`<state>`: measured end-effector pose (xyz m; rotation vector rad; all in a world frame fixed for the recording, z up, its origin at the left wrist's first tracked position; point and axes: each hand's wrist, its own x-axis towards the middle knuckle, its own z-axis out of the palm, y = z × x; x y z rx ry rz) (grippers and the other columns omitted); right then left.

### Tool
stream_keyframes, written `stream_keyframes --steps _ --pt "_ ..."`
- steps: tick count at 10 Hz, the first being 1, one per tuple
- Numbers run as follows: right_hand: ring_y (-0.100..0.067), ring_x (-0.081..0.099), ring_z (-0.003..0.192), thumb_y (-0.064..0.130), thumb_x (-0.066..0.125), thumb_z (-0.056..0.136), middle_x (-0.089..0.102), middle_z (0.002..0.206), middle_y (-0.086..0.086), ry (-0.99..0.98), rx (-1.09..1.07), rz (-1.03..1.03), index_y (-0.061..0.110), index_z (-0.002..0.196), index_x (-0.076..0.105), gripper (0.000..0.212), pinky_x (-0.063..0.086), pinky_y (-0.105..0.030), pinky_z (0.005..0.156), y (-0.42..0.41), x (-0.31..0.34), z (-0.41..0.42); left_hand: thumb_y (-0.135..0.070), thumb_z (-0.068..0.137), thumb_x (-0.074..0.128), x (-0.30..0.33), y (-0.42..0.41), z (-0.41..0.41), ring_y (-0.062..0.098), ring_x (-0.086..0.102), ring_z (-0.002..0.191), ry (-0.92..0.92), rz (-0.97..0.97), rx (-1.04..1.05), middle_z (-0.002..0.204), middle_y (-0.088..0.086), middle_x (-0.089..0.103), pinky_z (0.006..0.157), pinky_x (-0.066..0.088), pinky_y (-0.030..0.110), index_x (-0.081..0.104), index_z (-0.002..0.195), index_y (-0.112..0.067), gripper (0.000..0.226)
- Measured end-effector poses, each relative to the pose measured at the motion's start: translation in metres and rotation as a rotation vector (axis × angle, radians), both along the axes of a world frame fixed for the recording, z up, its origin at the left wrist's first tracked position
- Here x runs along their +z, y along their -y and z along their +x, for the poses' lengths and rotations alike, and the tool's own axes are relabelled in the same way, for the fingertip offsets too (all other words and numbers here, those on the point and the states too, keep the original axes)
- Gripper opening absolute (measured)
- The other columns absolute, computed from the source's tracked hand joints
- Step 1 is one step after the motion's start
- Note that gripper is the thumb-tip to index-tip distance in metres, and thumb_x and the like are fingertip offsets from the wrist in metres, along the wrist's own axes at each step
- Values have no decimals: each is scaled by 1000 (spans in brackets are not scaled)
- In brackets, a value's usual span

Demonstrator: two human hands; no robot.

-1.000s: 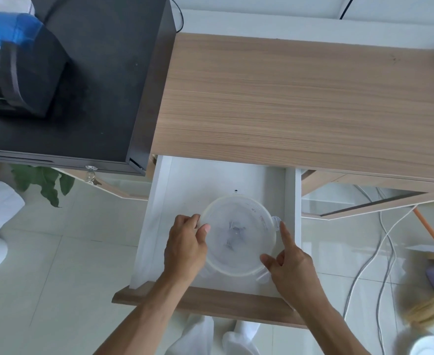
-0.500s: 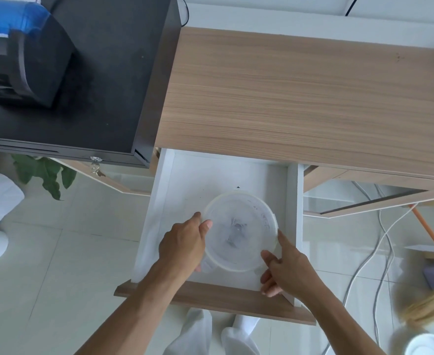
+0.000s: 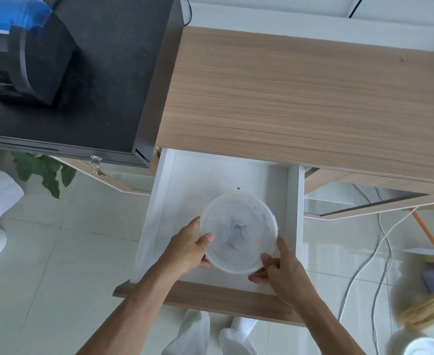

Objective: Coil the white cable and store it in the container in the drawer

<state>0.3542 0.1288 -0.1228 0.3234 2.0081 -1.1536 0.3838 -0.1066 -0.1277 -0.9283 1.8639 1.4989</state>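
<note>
Head view is showing a round translucent container (image 3: 239, 231) with its lid on, sitting inside the open white drawer (image 3: 164, 201), toward the right half of the drawer floor and nearer the wooden front panel than the back. Something dark and blurred is showing through the lid at the middle; what it is cannot be told. The left hand (image 3: 187, 249) is gripping the container's left edge, thumb lying over the lid's rim and the other fingers curling underneath the side. The right hand (image 3: 280, 270) is pinching the rim at the lower right, thumb pressing on top of the lid edge, with the index finger reaching up along the right side. Both forearms are coming in from the bottom of the frame, crossing over the drawer's wooden front.

Above the drawer, the wooden worktop (image 3: 300, 98) is stretching across the upper right. A black cash drawer (image 3: 103, 80) is resting on the left, carrying a dark printer with a blue top (image 3: 13, 47). White cables (image 3: 369, 257) are trailing over the tiled floor to the right of the drawer, well apart from both hands. A broom (image 3: 426, 311) with an orange handle is lying at the far right, and green leaves (image 3: 44, 172) are showing beneath the black box on the left.
</note>
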Motion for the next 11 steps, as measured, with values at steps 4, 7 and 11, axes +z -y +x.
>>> stream_keyframes --steps 4,7,11 --pt "-19 84 67 11 49 110 84 74 -9 3 -47 -2 30 162 30 58 58 -18 69 4 3 1 -21 97 71 42 6 -50 26 68 88 -72 -599 -839 165 8 26 70 57 36 -16 163 -51 113" --pt "-17 83 67 12 50 110 84 74 -6 -3 0 45 30 160 31 57 63 -31 84 3 2 -2 -9 66 99 34 7 -119 40 65 118 118 -457 -1113 149 5 36 98 58 60 5 152 -60 138" --pt "-34 51 141 43 49 108 49 157 -13 -407 339 449 18 165 26 66 52 -46 105 16 48 12 -58 97 64 63 26 -49 33 -7 168 -106 -663 -940 180 3 -20 132 18 58 -16 167 -37 108"
